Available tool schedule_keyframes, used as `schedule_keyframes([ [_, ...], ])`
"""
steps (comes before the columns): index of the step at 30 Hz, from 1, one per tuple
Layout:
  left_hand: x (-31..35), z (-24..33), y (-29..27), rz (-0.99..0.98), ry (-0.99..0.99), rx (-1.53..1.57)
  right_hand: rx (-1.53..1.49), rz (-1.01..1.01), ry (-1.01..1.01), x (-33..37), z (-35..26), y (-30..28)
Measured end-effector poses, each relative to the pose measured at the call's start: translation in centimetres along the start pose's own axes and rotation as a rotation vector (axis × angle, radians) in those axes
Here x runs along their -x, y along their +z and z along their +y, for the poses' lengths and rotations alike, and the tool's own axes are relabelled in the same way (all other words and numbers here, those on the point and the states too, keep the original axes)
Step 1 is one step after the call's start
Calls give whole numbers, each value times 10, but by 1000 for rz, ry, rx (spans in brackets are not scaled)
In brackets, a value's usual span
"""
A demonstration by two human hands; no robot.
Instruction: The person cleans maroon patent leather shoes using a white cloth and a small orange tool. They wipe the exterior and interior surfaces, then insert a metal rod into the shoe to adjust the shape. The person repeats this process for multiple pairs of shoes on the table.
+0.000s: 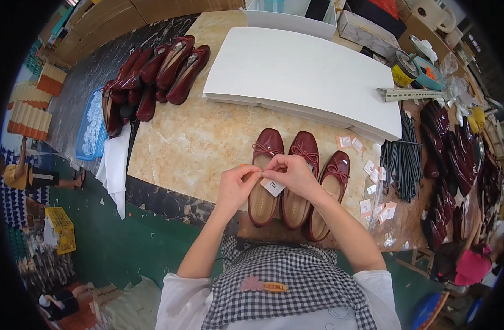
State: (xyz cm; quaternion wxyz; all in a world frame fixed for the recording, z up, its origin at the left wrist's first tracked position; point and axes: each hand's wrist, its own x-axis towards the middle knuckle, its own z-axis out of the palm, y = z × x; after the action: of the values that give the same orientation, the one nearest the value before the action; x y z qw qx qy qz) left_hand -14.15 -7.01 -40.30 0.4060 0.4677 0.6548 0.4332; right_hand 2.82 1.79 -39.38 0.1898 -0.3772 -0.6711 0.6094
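Three dark red ballet flats with small bows lie side by side at the table's near edge, toes pointing away: a left shoe (262, 206), a middle shoe (297, 212) and a right shoe (333, 187). Over the left and middle ones my hands meet at the fingertips. My right hand (294, 175) is closed in a pinch at the upper edge of a small white tag (273, 187), which hangs over the left shoe's opening. My left hand (235, 184) pinches right beside it; whatever its fingertips hold is too small to make out.
A white stack of board or paper (301, 71) spans the table beyond the shoes. Finished-looking red flats (169, 69) pile up at left near a blue basket (92, 126). At right lie loose tags (381, 212), dark cords (401, 159) and more red shoes (447, 159).
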Motion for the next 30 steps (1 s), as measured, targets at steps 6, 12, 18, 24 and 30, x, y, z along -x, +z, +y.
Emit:
schedule_keyframes([
  [6,10,-14,10,197,198,13,315,257,-287,38,-13,-7],
  [12,49,-5,15,-46,-131,243,431,727,109,141,29,-53],
  [18,-82,91,38,155,792,-582,505,747,39,127,50,-73],
  [24,-243,90,89,123,524,-1064,425,731,48,159,36,-86],
  [30,-220,109,99,77,609,-731,202,906,-69,169,16,-68],
])
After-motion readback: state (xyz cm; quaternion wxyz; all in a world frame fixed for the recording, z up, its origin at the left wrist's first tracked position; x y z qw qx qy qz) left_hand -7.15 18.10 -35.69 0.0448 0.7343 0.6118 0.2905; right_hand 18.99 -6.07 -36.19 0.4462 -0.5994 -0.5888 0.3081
